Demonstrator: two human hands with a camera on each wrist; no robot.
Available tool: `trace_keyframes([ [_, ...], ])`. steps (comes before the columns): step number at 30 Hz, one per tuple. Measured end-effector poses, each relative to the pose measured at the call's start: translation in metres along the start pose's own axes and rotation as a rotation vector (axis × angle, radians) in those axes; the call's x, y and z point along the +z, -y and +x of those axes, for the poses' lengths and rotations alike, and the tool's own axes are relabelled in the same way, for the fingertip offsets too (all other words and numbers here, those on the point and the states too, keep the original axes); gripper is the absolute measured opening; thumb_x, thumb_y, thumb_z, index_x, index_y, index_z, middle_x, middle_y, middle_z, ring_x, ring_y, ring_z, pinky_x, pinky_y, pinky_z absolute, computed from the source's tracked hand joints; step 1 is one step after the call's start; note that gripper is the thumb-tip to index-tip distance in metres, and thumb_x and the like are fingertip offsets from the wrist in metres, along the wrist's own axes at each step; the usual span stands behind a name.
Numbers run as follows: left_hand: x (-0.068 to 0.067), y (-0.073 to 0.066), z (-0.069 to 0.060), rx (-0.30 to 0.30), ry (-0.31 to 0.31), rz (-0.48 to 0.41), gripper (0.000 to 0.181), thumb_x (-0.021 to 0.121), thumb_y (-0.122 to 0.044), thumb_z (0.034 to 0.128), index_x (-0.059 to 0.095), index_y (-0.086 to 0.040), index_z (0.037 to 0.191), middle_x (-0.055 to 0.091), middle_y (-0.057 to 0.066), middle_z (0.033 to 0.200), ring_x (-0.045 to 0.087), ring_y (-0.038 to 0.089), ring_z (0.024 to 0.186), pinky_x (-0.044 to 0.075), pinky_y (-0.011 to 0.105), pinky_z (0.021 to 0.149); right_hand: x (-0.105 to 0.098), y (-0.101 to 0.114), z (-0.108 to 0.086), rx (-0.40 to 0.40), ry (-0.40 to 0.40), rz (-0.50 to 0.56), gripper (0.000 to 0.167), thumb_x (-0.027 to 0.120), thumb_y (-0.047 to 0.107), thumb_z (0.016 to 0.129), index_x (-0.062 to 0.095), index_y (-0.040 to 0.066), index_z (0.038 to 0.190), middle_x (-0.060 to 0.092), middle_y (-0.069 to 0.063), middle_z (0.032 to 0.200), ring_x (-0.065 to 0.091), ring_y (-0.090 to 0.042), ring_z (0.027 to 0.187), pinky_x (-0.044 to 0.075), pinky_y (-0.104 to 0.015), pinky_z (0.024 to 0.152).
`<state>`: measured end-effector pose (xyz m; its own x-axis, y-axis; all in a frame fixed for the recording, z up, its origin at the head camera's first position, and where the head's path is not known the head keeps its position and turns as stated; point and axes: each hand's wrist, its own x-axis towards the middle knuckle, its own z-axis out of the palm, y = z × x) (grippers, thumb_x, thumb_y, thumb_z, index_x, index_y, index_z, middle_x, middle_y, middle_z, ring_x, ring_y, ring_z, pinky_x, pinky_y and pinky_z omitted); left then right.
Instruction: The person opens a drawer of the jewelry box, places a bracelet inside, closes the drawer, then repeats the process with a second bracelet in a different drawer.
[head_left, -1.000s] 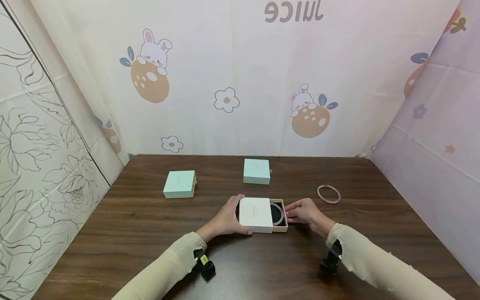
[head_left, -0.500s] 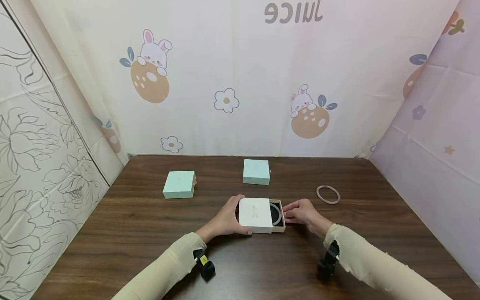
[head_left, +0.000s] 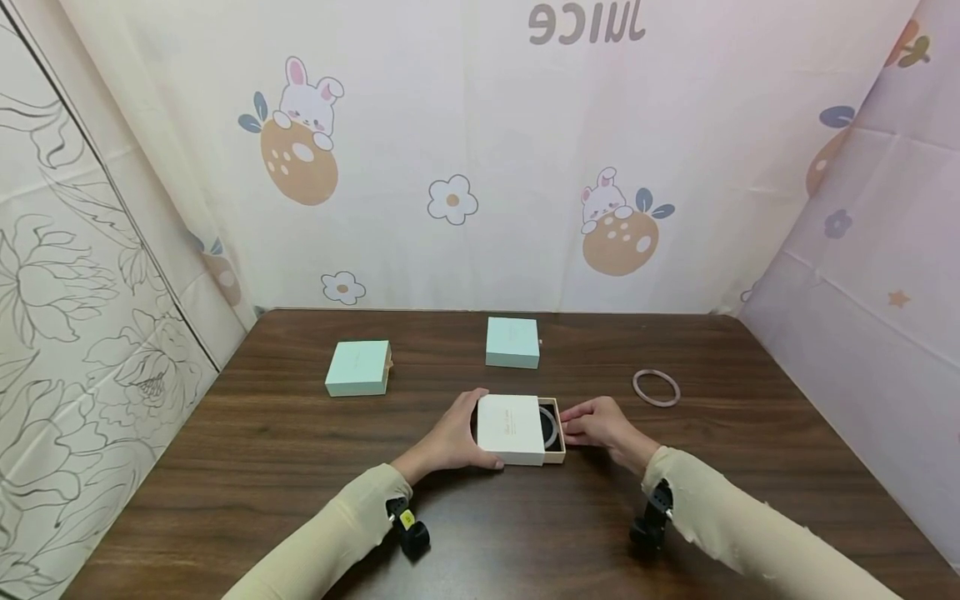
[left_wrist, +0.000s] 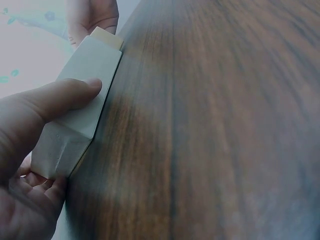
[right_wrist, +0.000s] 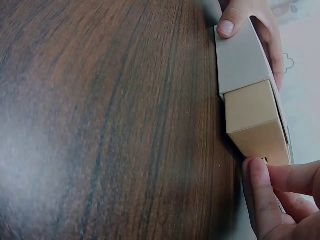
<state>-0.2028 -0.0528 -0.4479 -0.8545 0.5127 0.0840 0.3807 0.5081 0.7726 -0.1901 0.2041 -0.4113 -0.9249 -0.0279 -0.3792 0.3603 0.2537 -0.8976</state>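
Observation:
A cream slide-out gift box (head_left: 511, 428) lies on the table, its drawer (head_left: 557, 430) partly out to the right. Inside the drawer a pale bangle (head_left: 551, 427) shows against black lining; the sleeve covers part of it. My left hand (head_left: 453, 435) grips the sleeve from the left, with the thumb (left_wrist: 80, 92) along its near side. The fingers of my right hand (head_left: 603, 431) touch the drawer's outer end. In the right wrist view the fingertips (right_wrist: 259, 170) sit by a small dark slot there; any pull tab is hidden.
Two mint-green boxes stand farther back, one at the left (head_left: 358, 367) and one in the middle (head_left: 512, 342). A pinkish bangle (head_left: 657, 388) lies flat on the brown wooden table (head_left: 300, 475) at the right. A printed curtain (head_left: 465, 125) hangs behind the table.
The drawer has slid left, farther into the sleeve, and less of the bangle inside shows. My right hand has moved left with it. My left hand has kept its place on the sleeve.

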Motion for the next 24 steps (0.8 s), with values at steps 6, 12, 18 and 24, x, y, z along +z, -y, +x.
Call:
trace_keyframes([
  [6, 0.0, 0.001, 0.0, 0.004, -0.001, 0.002, 0.108, 0.089, -0.036, 0.0595, 0.031, -0.001, 0.143, 0.042, 0.012, 0.129, 0.046, 0.022, 0.106, 0.04, 0.041, 0.091, 0.003, 0.002, -0.001, 0.014, -0.006, -0.01, 0.021, 0.055, -0.014, 0.087, 0.061, -0.019, 0.106, 0.065, -0.017, 0.089, 0.065, -0.016, 0.07, 0.054, -0.031, 0.068],
  [12, -0.001, -0.001, 0.0, 0.003, 0.0, 0.005, 0.107, 0.089, -0.035, 0.0599, 0.031, -0.001, 0.144, 0.042, 0.012, 0.13, 0.046, 0.021, 0.106, 0.04, 0.041, 0.091, 0.005, 0.002, -0.001, 0.017, -0.003, -0.001, 0.021, 0.056, -0.014, 0.087, 0.061, -0.019, 0.107, 0.066, -0.016, 0.086, 0.065, -0.016, 0.068, 0.055, -0.032, 0.067],
  [18, -0.001, -0.001, 0.0, 0.001, 0.0, -0.001, 0.107, 0.089, -0.035, 0.0599, 0.031, -0.002, 0.144, 0.042, 0.012, 0.13, 0.047, 0.021, 0.105, 0.04, 0.04, 0.091, 0.009, 0.003, 0.001, 0.015, -0.006, 0.014, 0.021, 0.057, -0.013, 0.087, 0.061, -0.019, 0.107, 0.066, -0.016, 0.087, 0.066, -0.016, 0.068, 0.055, -0.032, 0.068],
  [24, 0.0, 0.001, 0.0, -0.004, 0.002, 0.003, 0.108, 0.089, -0.036, 0.0595, 0.031, -0.002, 0.144, 0.042, 0.011, 0.13, 0.047, 0.021, 0.106, 0.04, 0.041, 0.091, 0.013, 0.003, 0.001, 0.02, -0.009, 0.025, 0.02, 0.056, -0.014, 0.087, 0.062, -0.018, 0.106, 0.066, -0.017, 0.087, 0.066, -0.016, 0.069, 0.054, -0.032, 0.068],
])
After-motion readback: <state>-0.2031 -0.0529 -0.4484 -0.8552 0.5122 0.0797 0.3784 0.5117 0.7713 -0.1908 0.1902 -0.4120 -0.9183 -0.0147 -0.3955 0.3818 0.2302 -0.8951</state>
